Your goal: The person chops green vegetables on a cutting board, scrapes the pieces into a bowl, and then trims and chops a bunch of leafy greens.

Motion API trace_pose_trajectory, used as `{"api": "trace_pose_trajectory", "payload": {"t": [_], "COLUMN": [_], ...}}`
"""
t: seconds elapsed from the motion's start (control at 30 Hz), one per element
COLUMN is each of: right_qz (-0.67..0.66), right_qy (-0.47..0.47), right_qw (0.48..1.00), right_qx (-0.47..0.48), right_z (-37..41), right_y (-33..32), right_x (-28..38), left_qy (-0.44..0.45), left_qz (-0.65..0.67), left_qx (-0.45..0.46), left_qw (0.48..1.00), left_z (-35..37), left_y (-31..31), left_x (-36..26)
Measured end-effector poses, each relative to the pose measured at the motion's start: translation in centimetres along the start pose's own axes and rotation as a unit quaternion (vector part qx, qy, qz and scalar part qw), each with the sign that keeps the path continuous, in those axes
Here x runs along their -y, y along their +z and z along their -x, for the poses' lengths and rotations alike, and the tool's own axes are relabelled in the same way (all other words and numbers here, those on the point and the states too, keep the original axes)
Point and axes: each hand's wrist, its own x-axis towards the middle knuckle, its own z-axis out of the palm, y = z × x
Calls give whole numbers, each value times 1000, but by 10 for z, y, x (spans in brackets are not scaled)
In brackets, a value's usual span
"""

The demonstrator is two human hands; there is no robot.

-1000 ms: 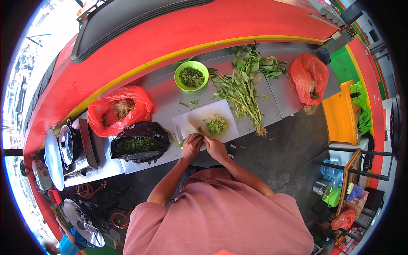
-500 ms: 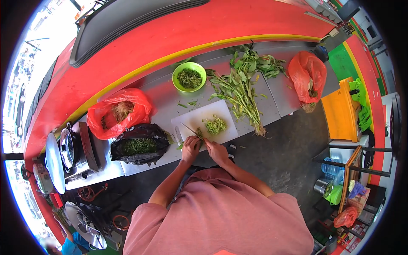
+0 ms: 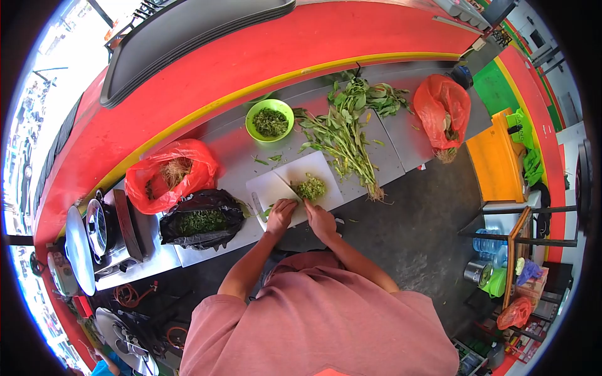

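Hands: left hand (image 3: 281,212) was curled narrow, pinning green leaves (image 3: 264,215) that poked out on its outer side; right hand (image 3: 321,220) was closed round the knife (image 3: 291,189) at its handle. You had the two close together.
Knife: blade angled forward-left across the white board (image 3: 263,187). Edge ran close to your left fingers; I'd say tips wanted tucking back, knuckles guiding. Exact fingertip positions too small to tell.
Leaves: mostly hidden under your hand. A tight bunch and short, even strokes suited them; a loose one would likely have slipped.
Chopped greens: heap (image 3: 311,187) sat just right of the blade, good side for clearance.
Board: near your edge of the bench (image 3: 229,164), so steady downward pressure mattered.
Bowl: green bowl (image 3: 249,130) held more cut greens, beyond the board.
Stalks: long leafy bunch (image 3: 343,139) lay right of the bowl, roots toward you.
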Motion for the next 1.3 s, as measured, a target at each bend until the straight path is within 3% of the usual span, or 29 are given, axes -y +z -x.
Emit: {"api": "trace_pose_trajectory", "payload": {"t": [0.1,0.27,0.37,0.9,1.1,1.17,1.3], "right_qz": [15,-165,-203,-169,-179,-204,-212], "right_qy": [25,61,80,87,98,63,90], "right_qw": [999,984,976,979,979,974,973], "right_qx": [-16,-9,16,69,-33,-70,2], "right_z": [-14,-15,-4,11,-9,-11,-5], "right_y": [-9,-8,-18,-29,-44,-38,-45], "right_x": [-1,-8,0,11,7,0,4], "left_qy": [-8,-13,-12,-7,-11,-36,-46], "left_qz": [1,-21,-27,-17,-10,-2,4], "left_qx": [-10,-18,-14,-13,-8,-3,-8], "left_qw": [1000,1000,999,1000,1000,999,999], "left_z": [-1,1,2,0,3,6,8], "left_y": [0,-2,-2,-1,-2,-8,-9], "left_x": [-1,-6,-7,-1,0,-2,-1]}}
